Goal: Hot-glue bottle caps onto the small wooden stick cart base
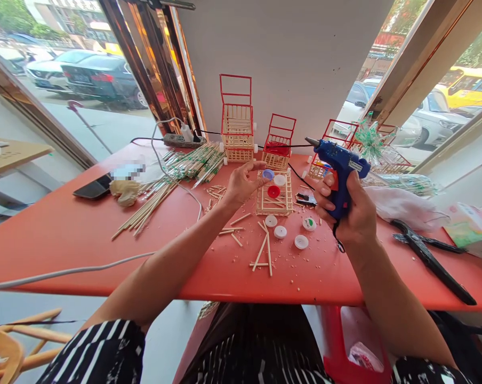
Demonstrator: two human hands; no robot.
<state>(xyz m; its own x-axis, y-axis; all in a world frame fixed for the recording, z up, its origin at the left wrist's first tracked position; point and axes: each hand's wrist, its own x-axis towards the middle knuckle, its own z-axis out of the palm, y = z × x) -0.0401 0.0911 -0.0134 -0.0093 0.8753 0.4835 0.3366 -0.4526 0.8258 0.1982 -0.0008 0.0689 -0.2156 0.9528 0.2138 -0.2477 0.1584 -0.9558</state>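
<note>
Left hand pinched on small blue cap, held just above stick grid. Right hand clenched on blue glue gun, nozzle aimed left toward cap. Gluing step judged in hand; next, nozzle to be brought to cap, probably its rim. Red cap seated on grid. White caps scattered near; loose sticks underfoot. Pliers right, stick carts far.

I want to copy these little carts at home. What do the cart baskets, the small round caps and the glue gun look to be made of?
Cart baskets: pale, matte thin wooden sticks, with glossy red frames, likely plastic or wire. Caps: smooth white plastic, bottle-cap shaped. Glue gun in the right hand: shiny blue moulded plastic with a metallic-looking tip.
</note>
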